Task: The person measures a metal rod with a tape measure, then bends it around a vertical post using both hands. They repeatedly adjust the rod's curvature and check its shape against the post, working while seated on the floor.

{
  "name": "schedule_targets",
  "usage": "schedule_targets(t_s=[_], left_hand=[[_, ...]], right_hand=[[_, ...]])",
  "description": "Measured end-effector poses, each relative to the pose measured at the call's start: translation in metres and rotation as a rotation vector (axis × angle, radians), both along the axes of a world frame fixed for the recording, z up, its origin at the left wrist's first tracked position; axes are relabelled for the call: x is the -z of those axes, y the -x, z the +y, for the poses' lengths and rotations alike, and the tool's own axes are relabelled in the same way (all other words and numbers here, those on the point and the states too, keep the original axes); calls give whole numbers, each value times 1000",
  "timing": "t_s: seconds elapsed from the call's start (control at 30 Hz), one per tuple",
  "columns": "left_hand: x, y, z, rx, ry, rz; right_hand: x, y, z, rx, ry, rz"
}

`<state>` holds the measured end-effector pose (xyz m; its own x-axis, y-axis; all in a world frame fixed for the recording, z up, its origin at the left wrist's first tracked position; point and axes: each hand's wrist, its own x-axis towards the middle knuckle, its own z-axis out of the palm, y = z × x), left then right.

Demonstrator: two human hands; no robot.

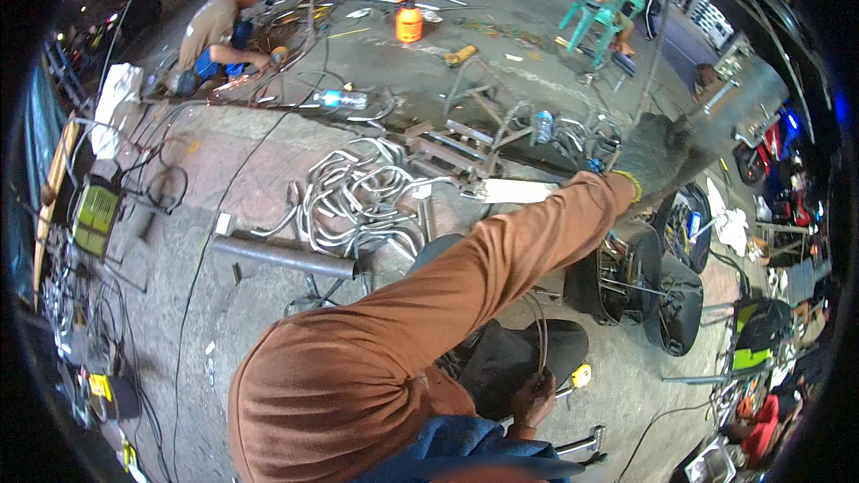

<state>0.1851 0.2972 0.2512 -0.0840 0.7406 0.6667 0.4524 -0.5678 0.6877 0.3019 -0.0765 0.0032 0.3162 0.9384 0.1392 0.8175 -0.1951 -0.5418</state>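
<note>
My left arm, in a brown sleeve, reaches across to the far right. My left hand (658, 156), in a dark glove, is closed at the edge of a grey, curved, shield-like thing (747, 103), which is blurred and carries a bright strip. Low in the view, my bare right hand (534, 402) grips the lower end of a thin bent metal tube (542, 331) that curves upward beside my dark-clothed knee. A yellow tape measure (582, 376) lies just right of that hand. A heap of bent metal tubes (358, 197) lies on the concrete ahead of me.
A thick grey pipe (284, 257) lies left of my legs. Black open containers (676, 304) with tools stand at right. A welded metal frame (456, 148), an orange spray bottle (409, 20) and cables lie farther ahead. A crouching person (210, 36) works amid sparks; another sits on a green chair (601, 13).
</note>
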Motion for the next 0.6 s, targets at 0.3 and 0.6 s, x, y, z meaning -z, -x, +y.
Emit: schedule_targets(t_s=[0.3,0.6], left_hand=[[-13,21,-21,75,-26,-79],[-30,50,-32,275,268,5]], right_hand=[[-75,-5,30,-372,399,-358],[-90,55,115,-782,604,-486]])
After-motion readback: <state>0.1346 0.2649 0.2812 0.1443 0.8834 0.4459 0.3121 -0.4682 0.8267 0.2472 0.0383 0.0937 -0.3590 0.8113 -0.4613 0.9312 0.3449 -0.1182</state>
